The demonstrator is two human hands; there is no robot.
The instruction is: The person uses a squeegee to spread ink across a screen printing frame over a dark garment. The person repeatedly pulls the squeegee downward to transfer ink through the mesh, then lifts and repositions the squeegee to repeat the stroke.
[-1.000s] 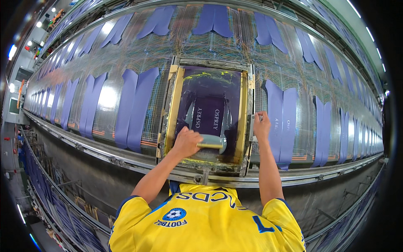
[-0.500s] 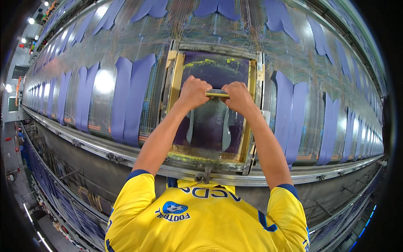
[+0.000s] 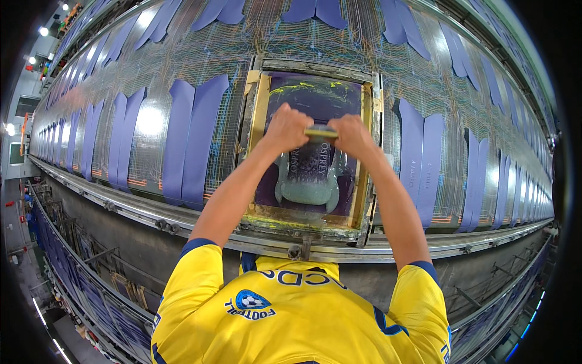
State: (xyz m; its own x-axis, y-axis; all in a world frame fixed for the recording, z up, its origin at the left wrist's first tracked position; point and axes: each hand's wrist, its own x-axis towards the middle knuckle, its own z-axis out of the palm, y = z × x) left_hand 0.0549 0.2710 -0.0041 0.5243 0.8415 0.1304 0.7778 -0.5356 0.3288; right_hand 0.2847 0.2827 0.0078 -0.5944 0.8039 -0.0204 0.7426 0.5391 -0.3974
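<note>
A wooden-framed printing screen (image 3: 259, 115) lies on the long table, its purple mesh streaked with yellow-green ink. My left hand (image 3: 287, 127) and my right hand (image 3: 350, 134) both grip a yellow-handled squeegee (image 3: 321, 131) held across the upper middle of the mesh. Below the squeegee a pale smear of ink (image 3: 308, 189) spreads toward the near edge of the frame. Both forearms reach out over the table from my yellow shirt.
Purple fabric pieces (image 3: 195, 136) lie in pairs along the glossy table on both sides of the frame, such as a pair at the right (image 3: 422, 167). A metal rail (image 3: 151, 212) runs along the near table edge. A lower rack (image 3: 79, 285) sits below left.
My right hand came off the frame's right side and joined the left on the squeegee. Both hands then pushed it from the near edge up toward the far half of the screen.
</note>
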